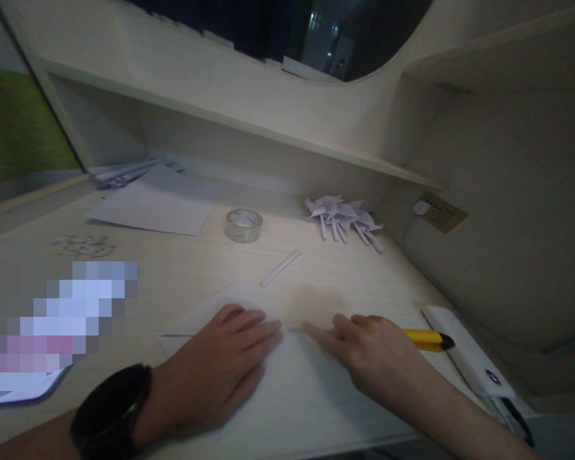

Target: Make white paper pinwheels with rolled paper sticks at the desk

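Observation:
My left hand (215, 370), with a black watch on the wrist, lies flat with fingers together on a folded white paper sheet (297, 390) at the desk's front. My right hand (368, 351) rests on the same sheet, its index finger stretched left along a crease toward the left fingertips. Under the right hand lies a yellow utility knife (426, 338); whether the hand grips it cannot be told. A small rolled white paper stick (280, 268) lies just beyond the sheet.
A clear tape roll (243, 225) stands mid-desk. Several folded paper pinwheels (344, 218) lie at the back right. White sheets (153, 203) and paper rolls (119, 172) sit at the back left. A white stapler-like device (469, 351) is at the right edge; a wall socket (439, 212) is beyond.

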The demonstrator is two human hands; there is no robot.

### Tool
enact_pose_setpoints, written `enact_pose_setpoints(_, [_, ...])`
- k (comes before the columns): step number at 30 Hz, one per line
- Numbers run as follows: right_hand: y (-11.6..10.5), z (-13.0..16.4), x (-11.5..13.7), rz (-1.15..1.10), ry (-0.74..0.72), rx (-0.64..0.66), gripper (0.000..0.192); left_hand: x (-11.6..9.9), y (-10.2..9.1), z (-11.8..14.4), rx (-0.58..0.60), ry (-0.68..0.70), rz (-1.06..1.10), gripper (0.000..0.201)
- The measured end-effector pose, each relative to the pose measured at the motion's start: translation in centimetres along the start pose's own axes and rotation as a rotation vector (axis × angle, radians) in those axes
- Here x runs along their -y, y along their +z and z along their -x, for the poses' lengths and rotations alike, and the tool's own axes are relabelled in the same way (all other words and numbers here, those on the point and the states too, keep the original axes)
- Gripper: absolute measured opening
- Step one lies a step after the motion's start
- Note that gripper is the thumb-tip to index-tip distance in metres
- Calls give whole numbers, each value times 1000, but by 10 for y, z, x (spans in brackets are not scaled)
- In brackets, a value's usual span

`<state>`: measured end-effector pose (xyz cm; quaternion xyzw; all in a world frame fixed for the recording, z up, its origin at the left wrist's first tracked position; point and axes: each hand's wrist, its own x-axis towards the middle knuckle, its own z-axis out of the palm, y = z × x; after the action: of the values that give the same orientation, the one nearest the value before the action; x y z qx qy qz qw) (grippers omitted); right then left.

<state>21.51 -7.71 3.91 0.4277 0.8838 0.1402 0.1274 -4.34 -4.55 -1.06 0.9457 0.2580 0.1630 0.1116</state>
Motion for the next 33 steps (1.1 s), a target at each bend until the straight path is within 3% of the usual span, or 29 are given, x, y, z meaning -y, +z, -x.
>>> enact_pose_setpoints(11, [-4,-2,0,3,24,39,51,0,3,-2,-58,21,19,42])
enact_pose_setpoints(18, [-3,0,-1,5,17,36,50,-2,1,-2,-8,-8,-10,42])
enact_pose_setpoints(33, [0,0,1,5,12,11,50,-1,0,-3,-60,26,23,40])
